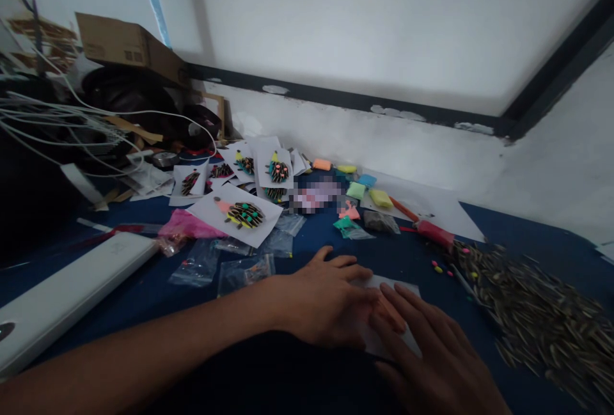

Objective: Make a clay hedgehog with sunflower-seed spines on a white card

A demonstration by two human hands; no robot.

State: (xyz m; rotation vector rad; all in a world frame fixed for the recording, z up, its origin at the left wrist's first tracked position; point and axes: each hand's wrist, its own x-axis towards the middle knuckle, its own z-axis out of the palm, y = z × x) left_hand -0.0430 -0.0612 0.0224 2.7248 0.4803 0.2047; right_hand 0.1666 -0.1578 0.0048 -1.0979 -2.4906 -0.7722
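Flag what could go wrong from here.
1. The left hand and right hand crowd the orange clay on the white paper; uneven pressure might distort the clay or shift the paper.
2. The tiny pink and yellow balls lie loose beside the striped seeds; a brush of the hand could roll them into the pile.
3. The seeds spread out loosely to the right, so an elbow could scatter them.

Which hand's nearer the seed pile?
Right. The right hand is just left of the seed pile, with blue tabletop between; the left hand is farther left, beyond the right hand.
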